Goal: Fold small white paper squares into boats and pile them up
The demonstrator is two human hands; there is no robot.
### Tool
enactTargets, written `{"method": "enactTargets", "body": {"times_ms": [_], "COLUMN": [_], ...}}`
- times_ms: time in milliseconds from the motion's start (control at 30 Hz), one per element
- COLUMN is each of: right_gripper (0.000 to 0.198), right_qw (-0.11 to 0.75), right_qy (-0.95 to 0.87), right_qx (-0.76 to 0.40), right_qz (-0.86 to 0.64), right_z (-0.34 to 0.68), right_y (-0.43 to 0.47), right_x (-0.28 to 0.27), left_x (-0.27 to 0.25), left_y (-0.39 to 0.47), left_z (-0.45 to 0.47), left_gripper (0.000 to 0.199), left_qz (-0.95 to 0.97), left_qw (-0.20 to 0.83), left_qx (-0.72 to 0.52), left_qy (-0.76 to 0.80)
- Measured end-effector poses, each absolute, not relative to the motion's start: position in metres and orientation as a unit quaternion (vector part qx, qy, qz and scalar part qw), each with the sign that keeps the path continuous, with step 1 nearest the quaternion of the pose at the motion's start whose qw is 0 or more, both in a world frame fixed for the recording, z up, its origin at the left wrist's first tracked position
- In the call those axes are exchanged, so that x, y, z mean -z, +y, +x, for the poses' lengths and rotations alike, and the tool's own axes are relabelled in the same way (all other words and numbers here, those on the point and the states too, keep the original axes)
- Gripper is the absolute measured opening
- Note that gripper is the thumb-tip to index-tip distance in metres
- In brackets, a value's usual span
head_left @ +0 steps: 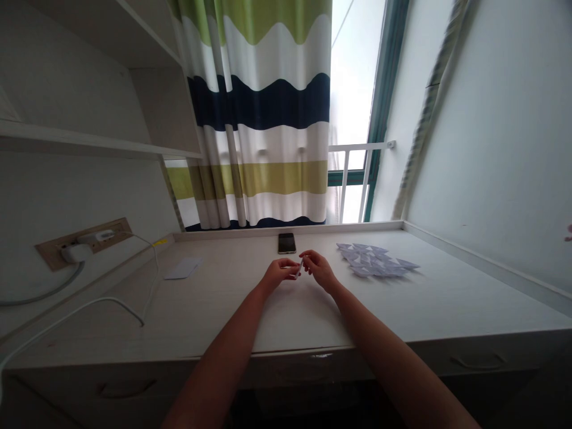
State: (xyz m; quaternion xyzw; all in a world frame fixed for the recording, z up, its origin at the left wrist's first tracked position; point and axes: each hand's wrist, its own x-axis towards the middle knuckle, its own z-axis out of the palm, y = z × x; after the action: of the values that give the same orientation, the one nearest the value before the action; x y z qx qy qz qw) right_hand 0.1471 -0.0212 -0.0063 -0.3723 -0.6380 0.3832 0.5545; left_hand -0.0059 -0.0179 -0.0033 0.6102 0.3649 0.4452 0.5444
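Observation:
A small piece of white paper (299,269), seen nearly edge-on, is held between my two hands over the middle of the desk. My left hand (280,271) pinches it from the left, fingers closed on its lower part. From the other side, the fingers of my right hand (315,266) grip its upper edge. Just beyond the hands lies a dark phone (286,243). To the right, several folded paper pieces (375,261) with pointed ends are spread in a group. Flat sheets of white paper (183,268) rest at the left.
The white desk (232,310) has a raised rim at its back and right. A white cable (120,300) runs over its left part from a wall socket (83,241). A striped curtain (263,119) hangs behind, beside a window. Shelves (98,140) jut out at upper left.

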Motion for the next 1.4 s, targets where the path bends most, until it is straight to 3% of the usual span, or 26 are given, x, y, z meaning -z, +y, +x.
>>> {"method": "enactTargets", "body": {"times_ms": [433, 833, 1067, 1400], "right_gripper": [0.037, 0.031, 0.029, 0.019], "right_qw": [0.543, 0.531, 0.521, 0.516], "right_qy": [-0.637, -0.652, -0.665, -0.694], "right_qx": [-0.420, -0.408, -0.385, -0.275], "right_qz": [-0.352, -0.357, -0.373, -0.420], "right_z": [0.145, 0.145, 0.147, 0.145], "right_y": [-0.027, -0.024, -0.024, -0.021], "right_x": [0.003, 0.004, 0.004, 0.014], "left_x": [0.003, 0.002, 0.001, 0.008], "left_y": [-0.019, -0.019, -0.020, -0.016], "left_z": [-0.007, -0.006, -0.007, -0.002], "left_gripper": [0.028, 0.038, 0.034, 0.039], "left_qz": [0.636, 0.619, 0.623, 0.646], "left_qw": [0.540, 0.539, 0.532, 0.509], "left_qx": [-0.430, -0.464, -0.464, -0.457], "left_qy": [0.344, 0.333, 0.337, 0.338]}}
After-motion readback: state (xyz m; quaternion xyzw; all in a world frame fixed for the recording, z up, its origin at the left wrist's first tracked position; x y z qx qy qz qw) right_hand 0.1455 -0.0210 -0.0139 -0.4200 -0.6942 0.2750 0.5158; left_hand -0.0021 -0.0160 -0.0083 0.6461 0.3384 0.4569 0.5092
